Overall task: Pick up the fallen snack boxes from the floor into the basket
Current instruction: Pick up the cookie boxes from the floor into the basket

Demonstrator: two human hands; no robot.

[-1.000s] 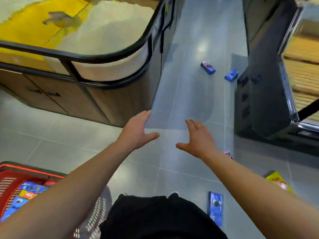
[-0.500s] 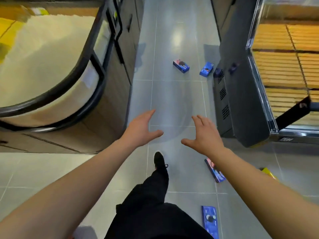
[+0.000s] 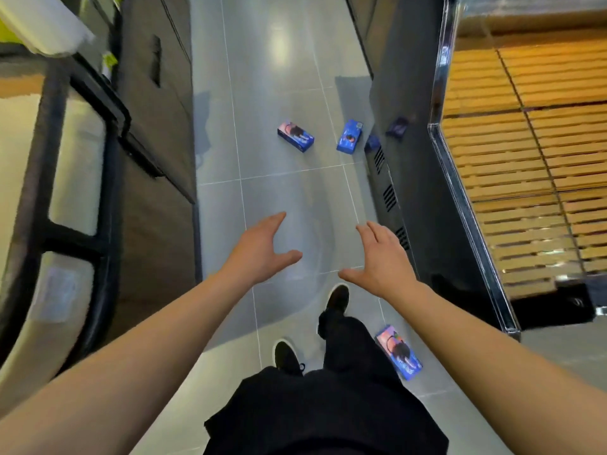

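Two blue snack boxes lie on the grey tile floor ahead in the aisle: one with a pink face [image 3: 295,135] and a plain blue one [image 3: 349,136] beside the right cabinet. A third blue and pink box [image 3: 398,351] lies close by my right leg. My left hand [image 3: 259,247] and my right hand [image 3: 381,257] are stretched out in front, fingers spread, holding nothing, well short of the far boxes. The basket is out of view.
A dark cabinet with a black rail [image 3: 108,133] lines the left of the aisle. On the right stands a dark display case [image 3: 423,178] with vents, topped by orange shelving [image 3: 532,152]. My black shoes [image 3: 338,298] stand on the tiles.
I have walked forward into the aisle; the far boxes appear closer. The red basket, the yellow pack and one blue box have left the view. Both hands stay empty and spread.
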